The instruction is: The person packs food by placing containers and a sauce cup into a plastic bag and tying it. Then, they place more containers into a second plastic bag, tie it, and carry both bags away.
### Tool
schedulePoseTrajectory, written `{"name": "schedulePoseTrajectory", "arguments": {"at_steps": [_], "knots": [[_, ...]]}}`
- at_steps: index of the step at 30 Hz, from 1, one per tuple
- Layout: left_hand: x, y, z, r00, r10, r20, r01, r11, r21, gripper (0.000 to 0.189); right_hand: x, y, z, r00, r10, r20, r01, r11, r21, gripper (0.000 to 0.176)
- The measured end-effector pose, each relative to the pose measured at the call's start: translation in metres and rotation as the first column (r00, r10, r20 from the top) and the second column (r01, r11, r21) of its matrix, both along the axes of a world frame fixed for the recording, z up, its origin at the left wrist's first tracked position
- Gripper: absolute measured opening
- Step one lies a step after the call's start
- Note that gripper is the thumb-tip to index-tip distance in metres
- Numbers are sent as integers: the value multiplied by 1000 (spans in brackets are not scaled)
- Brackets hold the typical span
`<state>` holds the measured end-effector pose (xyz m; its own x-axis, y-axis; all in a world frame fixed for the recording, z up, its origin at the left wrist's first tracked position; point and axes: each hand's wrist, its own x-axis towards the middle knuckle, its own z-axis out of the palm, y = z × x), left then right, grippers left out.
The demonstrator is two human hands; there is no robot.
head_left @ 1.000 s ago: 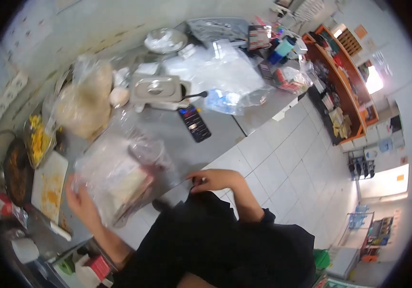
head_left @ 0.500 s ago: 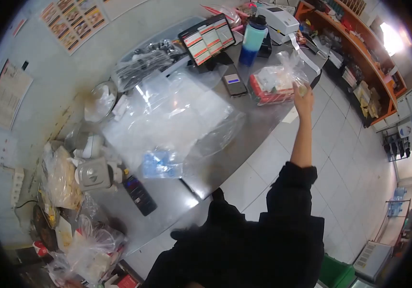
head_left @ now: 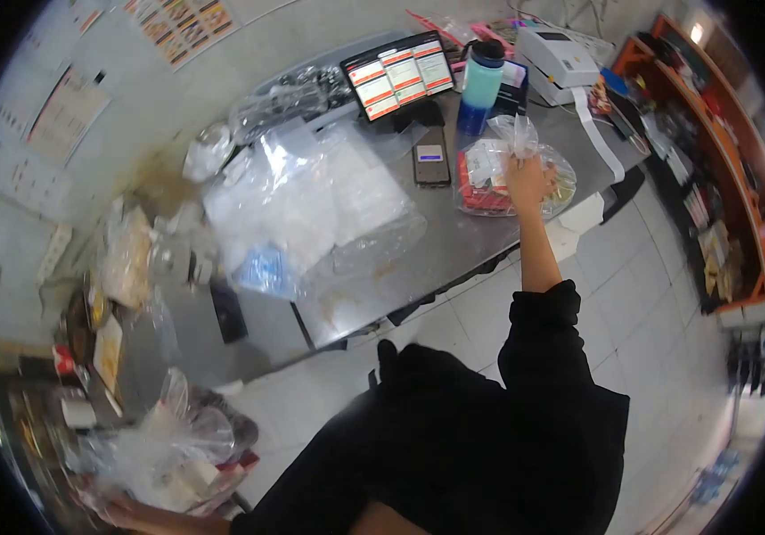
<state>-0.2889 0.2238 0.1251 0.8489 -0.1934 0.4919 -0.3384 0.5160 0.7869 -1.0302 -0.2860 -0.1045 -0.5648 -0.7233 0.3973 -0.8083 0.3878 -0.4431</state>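
My right hand is closed on the gathered top of a clear plastic bag. A red box with white paper on it shows through the plastic. The bag rests on the metal table, in front of a teal and blue bottle. At the lower left edge, my left hand is beside another clear bag with pale and red things in it. Its fingers are blurred and partly cut off.
A tablet, a card terminal and a white printer stand along the back. Plastic sheets, a blue packet and a dark phone lie on the table. Orange shelves are at the right.
The view has shifted. My right hand has moved from the bag's right edge onto its top, and the bag sits closer to the bottle. My left hand has come into view at lower left.
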Motion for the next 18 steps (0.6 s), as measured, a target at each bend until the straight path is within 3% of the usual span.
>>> {"name": "schedulePoseTrajectory", "arguments": {"at_steps": [4, 5, 6, 7, 8, 10, 12, 15, 16, 18], "knots": [[-38, 62, -17, 930, -366, 27, 367, 928, -57, 25, -10, 10, -10, 978, 134, -160, -152, 983, -105, 32], [-63, 56, -19, 864, -500, 60, 504, 858, -102, 27, -16, 8, -15, 964, 161, -210, -194, 970, -146, 31], [-96, 49, -17, 789, -609, 85, 614, 773, -159, 30, -40, -8, -27, 957, 249, -151, -269, 954, -131, 30], [-164, 10, -3, 658, -736, 160, 738, 587, -331, 20, -51, -23, -37, 936, 340, -94, -349, 930, -115, 29], [-214, -15, 8, 755, -652, 69, 605, 651, -459, 26, -47, -13, -14, 906, 423, 32, -411, 894, -178, 31], [-289, -38, 26, 594, -804, 14, 615, 443, -652, 21, -58, 2, 21, 835, 506, 217, -442, 851, -284, 35], [-354, -47, 39, 475, -875, 89, 708, 321, -629, 21, -102, 9, 42, 805, 488, 336, -366, 856, -365, 41], [-441, -77, 56, 301, -943, 139, 775, 157, -612, 23, -157, 38, 65, 677, 668, 309, -279, 621, -732, 48], [-472, -87, 61, 258, -955, 149, 794, 122, -595, 22, -178, 65, 91, 574, 658, 488, -289, 720, -630, 47], [-539, -111, 69, 168, -965, 200, 833, 31, -552, 20, -243, 94, 120, 484, 681, 549, -399, 730, -555, 45]]}}
